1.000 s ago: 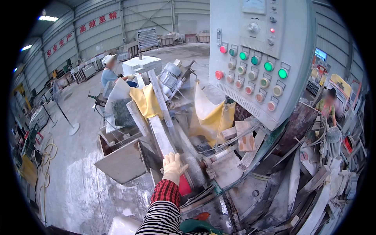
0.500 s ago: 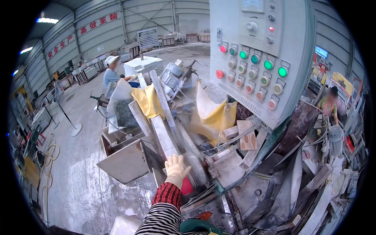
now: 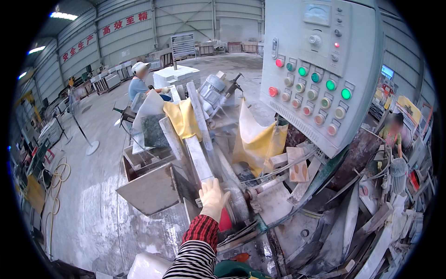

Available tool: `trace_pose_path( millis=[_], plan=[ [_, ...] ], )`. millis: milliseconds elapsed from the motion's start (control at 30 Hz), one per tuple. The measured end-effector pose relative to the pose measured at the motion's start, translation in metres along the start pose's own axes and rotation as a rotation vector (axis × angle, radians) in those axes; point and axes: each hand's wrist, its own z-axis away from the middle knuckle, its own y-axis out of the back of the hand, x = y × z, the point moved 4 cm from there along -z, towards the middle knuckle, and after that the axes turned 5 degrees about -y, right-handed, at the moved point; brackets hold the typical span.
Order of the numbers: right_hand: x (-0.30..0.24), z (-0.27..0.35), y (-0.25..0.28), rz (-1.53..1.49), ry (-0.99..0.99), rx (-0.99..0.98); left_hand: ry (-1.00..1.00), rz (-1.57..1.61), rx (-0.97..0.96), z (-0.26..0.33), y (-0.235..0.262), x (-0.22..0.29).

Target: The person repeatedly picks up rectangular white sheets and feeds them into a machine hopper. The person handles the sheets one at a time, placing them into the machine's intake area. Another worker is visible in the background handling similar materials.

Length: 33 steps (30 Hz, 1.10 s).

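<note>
My left hand (image 3: 213,199), in a pale glove below a red checked cuff, lies palm down at the near end of a long light-grey stone strip (image 3: 197,158). Its fingers stretch forward onto the strip, with the thumb out to the right. The strip runs away from me along a machine bed, and its far part passes under a yellow cloth flap (image 3: 180,118). Something red (image 3: 225,220) shows just right of my wrist. My right hand is out of the picture.
A grey control cabinet (image 3: 297,56) with lit buttons hangs at the upper right. Beyond the strip is a motor (image 3: 213,90). A flat panel (image 3: 151,189) stands left. Broken stone pieces (image 3: 371,218) pile up right. Co-workers sit far left (image 3: 139,83) and right (image 3: 390,130).
My left hand has moved slightly forward along the machine bed, its fingers now closer together. The whole scene has shifted a little to the right in view.
</note>
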Motion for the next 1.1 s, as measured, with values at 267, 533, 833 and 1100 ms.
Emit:
trace_pose_path(
  millis=[267, 533, 833, 1100],
  plan=[
    [-0.105, 0.054, -0.004, -0.746, -0.020, 0.446, 0.182, 0.027, -0.022, -0.001, -0.006, 0.006],
    [-0.188, 0.063, -0.105, -0.679, -0.022, -0.181, -0.032, 0.002, 0.018, 0.012, -0.034, -0.004],
    [-0.261, 0.046, -0.089, -1.014, 0.058, -0.398, -0.244, 0.043, -0.171, 0.051, -0.032, 0.004],
    [-0.333, 0.040, -0.011, -1.601, 0.074, -0.756, 0.073, 1.083, -0.659, 0.066, -0.037, 0.073]
  ],
)
